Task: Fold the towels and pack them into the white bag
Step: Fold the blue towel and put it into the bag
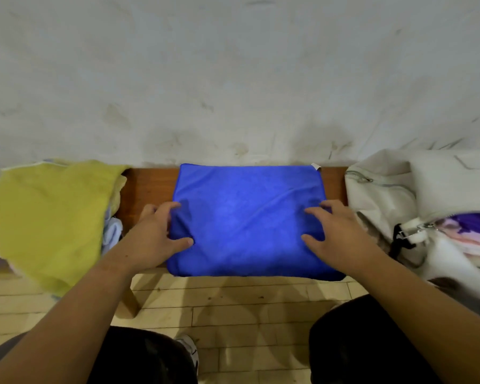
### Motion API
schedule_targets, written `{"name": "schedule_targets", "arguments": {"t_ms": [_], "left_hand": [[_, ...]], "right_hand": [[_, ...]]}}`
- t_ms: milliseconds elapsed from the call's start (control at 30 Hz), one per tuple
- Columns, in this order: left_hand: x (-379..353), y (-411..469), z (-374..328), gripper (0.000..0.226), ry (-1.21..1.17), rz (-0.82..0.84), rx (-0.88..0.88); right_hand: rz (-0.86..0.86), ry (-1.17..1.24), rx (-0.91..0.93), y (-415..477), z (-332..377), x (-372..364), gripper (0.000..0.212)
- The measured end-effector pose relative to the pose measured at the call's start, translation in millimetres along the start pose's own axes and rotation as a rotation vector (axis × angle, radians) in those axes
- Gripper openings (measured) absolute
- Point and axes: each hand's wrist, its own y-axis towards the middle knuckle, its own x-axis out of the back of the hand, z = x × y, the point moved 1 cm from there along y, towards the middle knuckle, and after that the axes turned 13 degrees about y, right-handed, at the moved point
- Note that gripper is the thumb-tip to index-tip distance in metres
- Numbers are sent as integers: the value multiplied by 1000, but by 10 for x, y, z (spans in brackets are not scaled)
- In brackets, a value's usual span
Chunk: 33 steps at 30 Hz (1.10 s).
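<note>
A folded blue towel (247, 220) lies flat on a narrow wooden bench (147, 187), its front edge hanging slightly over the bench. My left hand (158, 234) grips the towel's left edge, thumb on top and fingers curled round the side. My right hand (336, 234) rests on the towel's right side with fingers and thumb spread on the cloth. The white bag (383, 189) stands at the right end of the bench, its zipper open, with folded purple and pink towels (471, 231) showing inside.
A yellow towel (47, 214) lies heaped at the left end of the bench over a light blue cloth (112, 231). A stained white wall rises right behind the bench. Below are a tiled floor, my dark-clothed knees and a shoe (190, 350).
</note>
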Motion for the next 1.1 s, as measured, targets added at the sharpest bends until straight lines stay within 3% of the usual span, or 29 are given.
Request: {"name": "schedule_targets", "arguments": {"t_ms": [133,200,300,433,533,800,867,1000,1100], "left_hand": [[-14,-294,38,36,-91,56,89],[-58,-420,57,26,-194,131,178],[-104,-582,103,31,-235,245,279],[-211,-643,132,38,-316,259,209],[-311,-700,62,33,-422,303,179],[-285,-729,-45,16,-602,169,74],[-216,-737,-31,6,-670,134,108],[-67,-760,-4,26,-850,90,173],[-5,-771,18,37,-883,108,136]], "right_hand": [[-50,27,-12,-337,-79,-69,50],[-98,120,-80,-493,-110,-79,49],[-201,193,-171,-706,-174,-83,40],[-154,254,-324,-885,-224,-105,39],[-90,448,-384,-894,-258,-142,38],[-146,879,-241,-868,-242,-108,9],[-152,970,-244,-862,-248,-91,22],[-176,1198,-324,-853,-280,-18,25],[-158,1175,-259,-835,-326,-2,33]]}}
